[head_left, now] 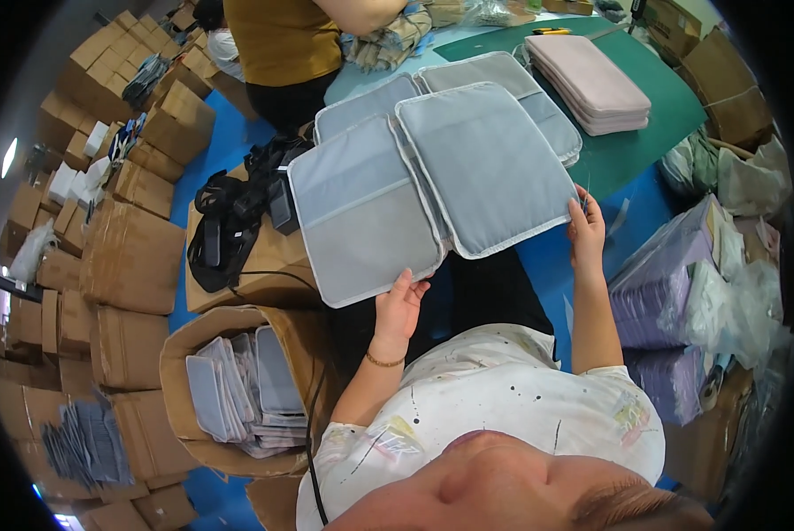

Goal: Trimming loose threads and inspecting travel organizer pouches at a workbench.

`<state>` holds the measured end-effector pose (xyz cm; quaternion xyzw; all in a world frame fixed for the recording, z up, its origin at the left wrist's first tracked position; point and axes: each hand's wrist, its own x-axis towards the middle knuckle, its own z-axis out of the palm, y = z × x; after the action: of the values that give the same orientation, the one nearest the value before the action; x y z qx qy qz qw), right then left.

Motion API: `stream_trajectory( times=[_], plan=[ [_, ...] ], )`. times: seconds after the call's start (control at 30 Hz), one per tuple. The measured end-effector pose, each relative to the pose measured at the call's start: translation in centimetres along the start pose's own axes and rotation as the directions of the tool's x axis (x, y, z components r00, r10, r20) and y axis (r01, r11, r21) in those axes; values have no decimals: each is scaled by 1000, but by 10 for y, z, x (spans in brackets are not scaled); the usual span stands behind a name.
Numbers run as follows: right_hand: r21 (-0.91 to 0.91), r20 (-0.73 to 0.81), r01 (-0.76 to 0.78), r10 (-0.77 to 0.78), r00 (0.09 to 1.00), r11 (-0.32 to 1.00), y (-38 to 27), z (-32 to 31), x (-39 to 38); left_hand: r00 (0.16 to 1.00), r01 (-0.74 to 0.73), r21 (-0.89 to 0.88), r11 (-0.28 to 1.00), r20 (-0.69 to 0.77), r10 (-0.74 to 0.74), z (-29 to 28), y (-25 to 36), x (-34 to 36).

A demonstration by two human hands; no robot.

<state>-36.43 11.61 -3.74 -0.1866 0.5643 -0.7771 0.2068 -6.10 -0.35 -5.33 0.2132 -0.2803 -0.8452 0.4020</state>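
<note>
A grey padded case (503,168) with pale piped edges lies opened out in front of me, its two panels joined along a middle fold. My left hand (398,305) pinches the near edge of the left panel, which has a pocket across it. At the near right corner of the other panel, my right hand (587,228) grips the edge between thumb and fingers. Behind it, another opened grey case (494,73) rests on the table, partly covered by the held one. A stack of pale pink cases (587,80) sits to the far right.
A green mat (671,111) covers the table, with a yellow cutter (552,31) at its far side. To the left stand a carton (174,372) of grey cases and black straps (229,212) on a box. Purple wrapped stacks (653,301) stand right. Another person (282,44) is opposite.
</note>
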Motion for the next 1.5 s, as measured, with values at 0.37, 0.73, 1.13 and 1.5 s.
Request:
stream_trajectory(
  times=[0.37, 0.73, 1.13, 1.5],
  plan=[
    [298, -21, -36, 45, 999, 954, 8, -8, -10, 970, -242, 207, 948, 23, 242, 32, -9, 6],
    [249, 36, -9, 1, 999, 968, 21, -18, -10, 886, -431, 620, 656, 151, 439, 35, -6, -5],
    [231, 6, 1, -2, 1000, 973, 15, -7, -21, 845, -473, 745, 470, 234, 480, 34, -3, -14],
    [199, 19, -1, -3, 1000, 980, 21, -3, -29, 850, -453, 793, 408, 246, 466, 27, -2, -19]
  ],
)
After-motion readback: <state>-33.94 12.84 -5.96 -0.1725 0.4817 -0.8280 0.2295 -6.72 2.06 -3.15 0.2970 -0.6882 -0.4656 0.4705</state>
